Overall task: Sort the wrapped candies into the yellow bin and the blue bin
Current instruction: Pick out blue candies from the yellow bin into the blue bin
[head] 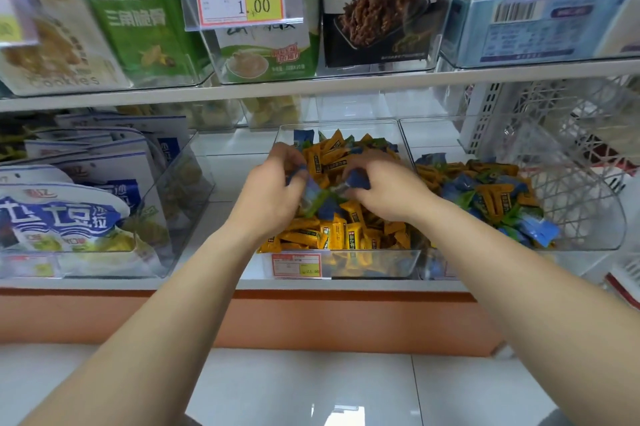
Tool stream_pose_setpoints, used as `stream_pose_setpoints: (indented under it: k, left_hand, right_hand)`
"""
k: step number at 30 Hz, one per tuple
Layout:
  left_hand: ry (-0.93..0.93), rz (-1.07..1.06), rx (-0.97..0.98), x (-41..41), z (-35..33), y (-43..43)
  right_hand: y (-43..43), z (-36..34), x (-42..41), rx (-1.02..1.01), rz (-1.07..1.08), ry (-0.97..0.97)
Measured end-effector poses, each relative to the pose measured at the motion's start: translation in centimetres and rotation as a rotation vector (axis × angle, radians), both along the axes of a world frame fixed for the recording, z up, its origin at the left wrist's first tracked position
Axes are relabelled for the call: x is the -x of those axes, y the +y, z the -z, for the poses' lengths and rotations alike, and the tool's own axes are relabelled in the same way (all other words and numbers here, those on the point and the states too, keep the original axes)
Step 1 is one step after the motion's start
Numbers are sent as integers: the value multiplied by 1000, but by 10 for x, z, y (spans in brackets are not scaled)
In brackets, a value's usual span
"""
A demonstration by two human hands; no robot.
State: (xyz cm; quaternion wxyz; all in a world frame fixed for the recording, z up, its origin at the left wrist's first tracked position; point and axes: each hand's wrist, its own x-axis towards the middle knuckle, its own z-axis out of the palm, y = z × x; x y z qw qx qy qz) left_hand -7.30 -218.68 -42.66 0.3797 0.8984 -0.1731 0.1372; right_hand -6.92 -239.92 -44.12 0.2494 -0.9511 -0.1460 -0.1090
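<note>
Left hand [273, 190], right hand [389, 192] each pinched blue candies [358, 180] in yellow bin [381, 264], shelf [138, 283] front edge; I judged sorting midway: blue bin [588, 218] mixed.

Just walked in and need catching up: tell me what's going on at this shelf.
A person has both hands in the middle clear bin of mostly yellow candies. The left hand pinches a blue candy, the right hand grips a second blue candy. The right bin beside it holds blue, green and yellow ones mixed, so sorting is unfinished.
</note>
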Motion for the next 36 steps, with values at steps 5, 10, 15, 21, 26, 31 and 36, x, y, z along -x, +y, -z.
stream_pose_setpoints:
  k: [5, 10, 15, 21, 26, 31, 36]
  left_hand:
    - [67, 154, -272, -3, 25, -17]
    - [101, 124, -365, -13, 32, -27]
    - [152, 186, -272, -8, 34, -33]
    - [188, 156, -499, 1, 35, -39]
    - [129, 109, -418, 10, 38, -53]
    - [153, 117, -319, 8, 40, -56]
    - [143, 102, -512, 2, 36, -44]
  right_hand:
    - [-19, -5, 10, -14, 139, -65]
    - [-23, -1, 20, 8, 112, -41]
    - [-22, 6, 25, 21, 147, -28]
    - [-25, 6, 25, -41, 133, -16]
    - [-30, 2, 27, -70, 76, -21]
    - [-40, -1, 30, -22, 109, -40]
    - [-46, -7, 40, -34, 28, 44]
